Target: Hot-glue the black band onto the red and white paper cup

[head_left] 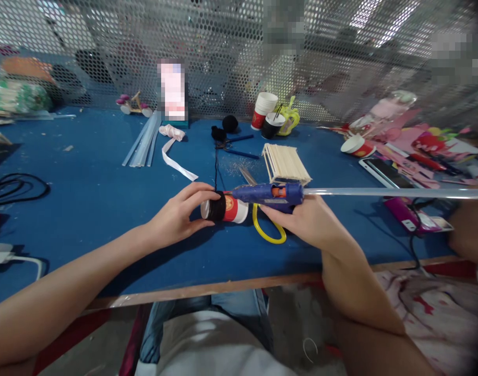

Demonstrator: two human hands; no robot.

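Observation:
My left hand (174, 214) grips a red and white paper cup (236, 211) that lies on its side above the blue tabletop. Black yarn (216, 209) is wound around the part of the cup near my fingers, and a strand leads back to a small black yarn bundle (218, 133). In my right hand (321, 224) is a blue hot glue gun (252, 194), its nozzle at the yarn's edge on the cup. A long clear glue stick (380, 192) sticks out of its back. Yellow-handled scissors (278, 241) lie beneath the gun, partly hidden.
Behind the cup stand a small stick-built table (288, 163), stacked paper cups (265, 104) and a black-wrapped cup (273, 125). Spare glue sticks (143, 143) and white ribbon (178, 166) lie back left. A perforated metal screen (223, 52) borders the table; another person sits at right.

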